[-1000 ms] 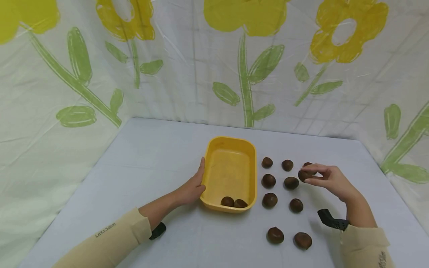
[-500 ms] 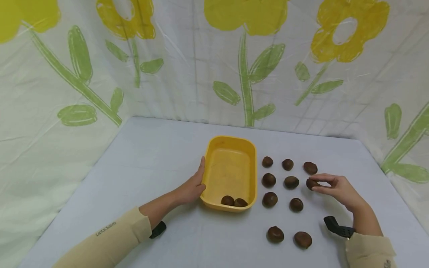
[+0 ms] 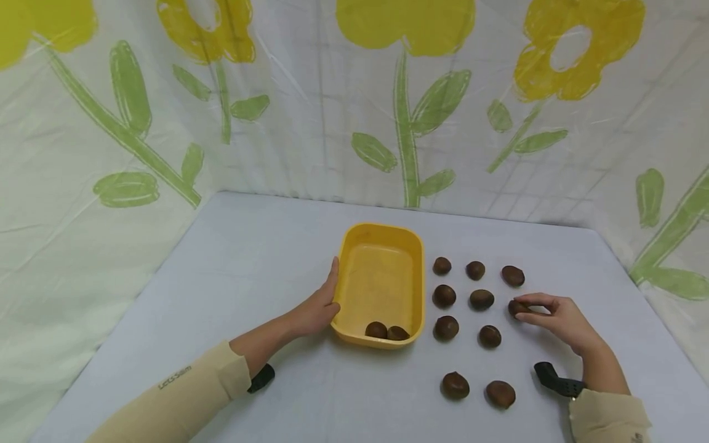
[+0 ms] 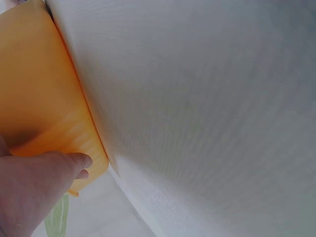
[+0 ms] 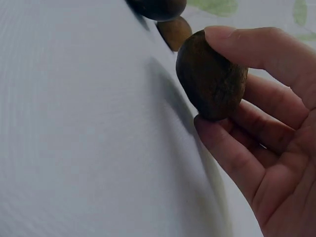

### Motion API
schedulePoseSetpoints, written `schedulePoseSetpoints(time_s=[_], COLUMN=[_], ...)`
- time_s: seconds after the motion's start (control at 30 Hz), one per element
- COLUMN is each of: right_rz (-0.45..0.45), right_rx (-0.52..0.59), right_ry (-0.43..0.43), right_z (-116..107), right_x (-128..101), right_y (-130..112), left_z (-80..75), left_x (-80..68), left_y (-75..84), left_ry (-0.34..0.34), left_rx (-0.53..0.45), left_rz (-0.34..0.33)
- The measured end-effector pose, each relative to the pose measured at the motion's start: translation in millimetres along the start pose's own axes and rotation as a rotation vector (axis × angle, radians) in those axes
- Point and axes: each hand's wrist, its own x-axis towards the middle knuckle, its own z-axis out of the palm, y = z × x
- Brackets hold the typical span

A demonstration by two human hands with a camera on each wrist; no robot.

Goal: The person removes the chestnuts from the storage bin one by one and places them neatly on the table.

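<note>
In the head view, a yellow plastic tray (image 3: 354, 236) stands mid-table with two chestnuts (image 3: 376, 330) at its near end. My left hand (image 3: 312, 311) holds the tray's left side, thumb over the rim and fingers along the outer wall; the left wrist view shows these fingers (image 4: 74, 160) lying against it. To the right of the tray, my right hand (image 3: 565, 320) pinches a chestnut (image 5: 210, 76) between thumb and fingertips, low over the tabletop. Whether that chestnut touches the cloth I cannot tell. Just beyond it lies another chestnut (image 3: 512, 276).
Several loose chestnuts (image 3: 445, 296) lie in rough rows between the tray and my right hand. Nearer me sit two more, one of them a large chestnut (image 3: 501, 394). A pale cloth covers the table (image 3: 255, 246), and a flower-painted curtain (image 3: 310, 135) hangs behind it.
My right hand has moved right and toward me with the pinched chestnut, down close to the table, uncovering the chestnut beyond it. The left hand and the tray have stayed put.
</note>
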Motion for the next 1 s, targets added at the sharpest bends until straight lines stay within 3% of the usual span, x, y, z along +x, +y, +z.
schedulePoseSetpoints(time_s=[1.0], right_rz=[-0.004], right_rx=[0.053], right_ry=[0.041], right_z=[-4.4], right_x=[-2.9], right_y=[-2.4], left_z=[-0.1], left_x=[-0.4], left_y=[2.1], left_ry=[0.003], left_rx=[-0.014], left_rz=[-0.003])
